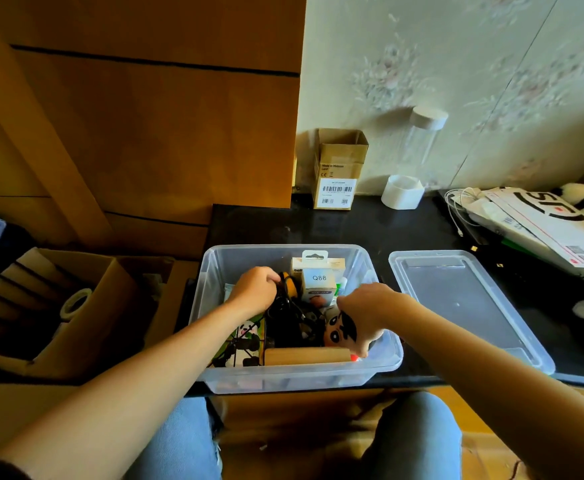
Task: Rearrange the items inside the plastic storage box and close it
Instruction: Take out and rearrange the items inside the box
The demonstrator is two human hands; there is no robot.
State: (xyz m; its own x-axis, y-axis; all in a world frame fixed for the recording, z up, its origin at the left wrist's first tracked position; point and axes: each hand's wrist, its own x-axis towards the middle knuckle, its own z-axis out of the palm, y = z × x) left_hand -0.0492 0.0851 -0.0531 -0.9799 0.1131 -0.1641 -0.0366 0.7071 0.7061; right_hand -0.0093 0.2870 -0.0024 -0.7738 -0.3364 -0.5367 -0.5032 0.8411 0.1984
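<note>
1. We see the clear plastic storage box [210, 271] standing open at the near edge of the black tabletop [352, 223], just below the middle of the view.
2. Inside it, at 12 o'clock, a small white carton marked Q88 [319, 279] stands upright; at 7 o'clock lies a green panda-printed pack [245, 341]; along the near wall at 6 o'clock rests a tan wooden block [304, 356]; a tangle of black cables [288, 320] fills the middle.
3. Our left hand [255, 289] reaches in at 10 o'clock, fingers curled around the cables beside a rounded yellow object [292, 284].
4. Our right hand [366, 306] comes in at 3 o'clock, fingers curled down and gripping a cartoon-faced plush figure [340, 332] with black hair.
5. The box's clear flat plastic lid [463, 303] lies apart on the tabletop at 3 o'clock of the box.
6. Farther out at 12 o'clock, against the floral wall, stand an open brown cardboard carton with barcode label [337, 171] and a tall clear jar with a white cap [418, 147].
7. At 9 o'clock sits a large open cardboard box [86, 299] holding a roll of tape [75, 301].
</note>
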